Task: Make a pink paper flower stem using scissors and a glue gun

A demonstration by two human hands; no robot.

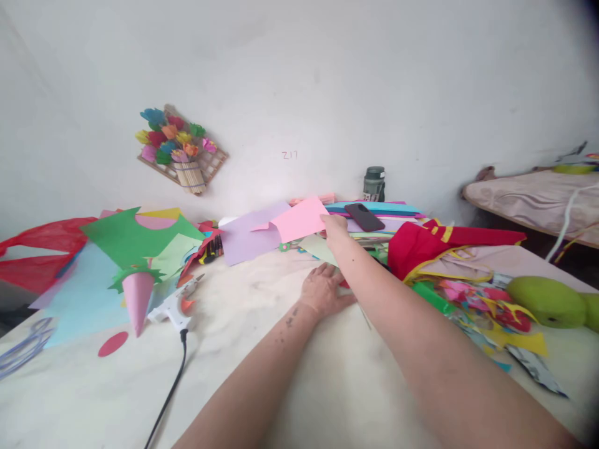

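My right hand (pixel 337 228) reaches to the back of the table, its fingers closed on the right edge of a sheet of pink paper (pixel 300 219). That sheet is lifted at a tilt, overlapping a lilac sheet (pixel 243 240) behind it. Below my right wrist lies a pale green sheet (pixel 318 248). Nearer to me, my left hand (pixel 324 290) rests flat on the white tabletop (pixel 253 312) with its fingers apart. Something small and red shows beside it, partly covered by my right forearm.
At left are a pink paper cone (pixel 137 296), a red paper disc (pixel 113 344), a corded glue gun (pixel 173 312) and a green sheet (pixel 135 240). A phone (pixel 364 217), bottle (pixel 374 184), red cloth (pixel 421 243), paper scraps (pixel 491 305) and green plush object (pixel 545 302) lie right.
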